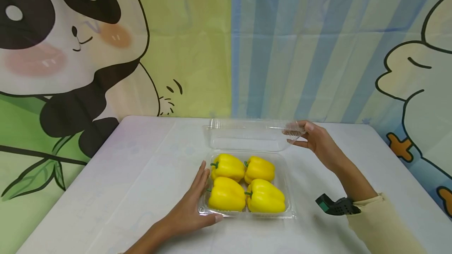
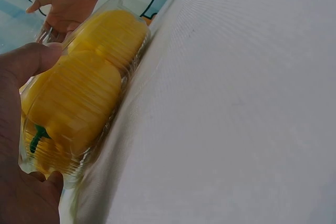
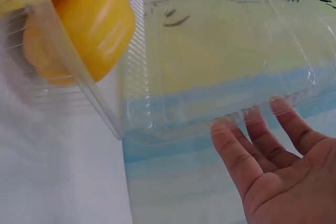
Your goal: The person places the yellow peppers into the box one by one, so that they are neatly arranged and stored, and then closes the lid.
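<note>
Four yellow bell peppers lie in a clear plastic clamshell container in the head view; the front right bell pepper (image 1: 266, 196) and front left bell pepper (image 1: 227, 194) have green stems. My left hand (image 1: 192, 203) rests against the front left corner of the container (image 1: 290, 211), fingers straight along its left side and thumb by the front edge. The hinged lid (image 1: 243, 138) is raised behind the peppers. At the lid's right end my right hand (image 1: 319, 144) holds its edge, with fingertips (image 3: 223, 125) on the clear plastic in the right wrist view.
The container stands on a white-covered table (image 1: 141, 175). A cloth backdrop (image 1: 300, 50) with a panda and stripes hangs close behind the table's far edge. A dark band (image 1: 337, 205) sits on the right wrist, next to a cream sleeve (image 1: 381, 222).
</note>
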Tool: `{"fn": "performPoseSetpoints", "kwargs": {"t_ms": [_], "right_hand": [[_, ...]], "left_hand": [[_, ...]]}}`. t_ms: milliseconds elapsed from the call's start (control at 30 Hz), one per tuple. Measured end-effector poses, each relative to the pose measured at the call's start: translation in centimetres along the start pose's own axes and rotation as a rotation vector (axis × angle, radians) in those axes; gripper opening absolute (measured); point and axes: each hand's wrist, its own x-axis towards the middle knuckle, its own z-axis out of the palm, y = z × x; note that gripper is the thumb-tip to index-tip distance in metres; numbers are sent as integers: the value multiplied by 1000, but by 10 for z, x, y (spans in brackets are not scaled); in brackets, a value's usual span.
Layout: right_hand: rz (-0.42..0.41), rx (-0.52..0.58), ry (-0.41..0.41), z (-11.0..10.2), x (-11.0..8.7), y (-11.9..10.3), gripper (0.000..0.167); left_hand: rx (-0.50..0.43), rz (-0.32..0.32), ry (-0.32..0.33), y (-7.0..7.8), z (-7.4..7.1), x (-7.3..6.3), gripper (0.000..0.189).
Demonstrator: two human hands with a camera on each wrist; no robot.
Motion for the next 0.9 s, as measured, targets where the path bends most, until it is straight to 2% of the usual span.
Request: {"fn": "performPoseSetpoints", "kwargs": {"t_ms": [233, 500, 667, 800, 900], "right_hand": [[23, -35, -14, 0, -12, 4, 41], [2, -49, -48, 0, -24, 4, 40], [-3, -142, -75, -1, -32, 6, 41], [42, -245, -61, 1, -37, 6, 43], [42, -274, -58, 3, -41, 5, 43]], "left_hand": [[0, 3, 4, 1, 0, -1, 116], [-4, 9, -1, 0, 1, 0, 115], [1, 14, 1, 1, 1, -1, 116], [-8, 0, 0, 2, 0, 0, 117], [-15, -11, -1, 2, 0, 0, 117]]}}
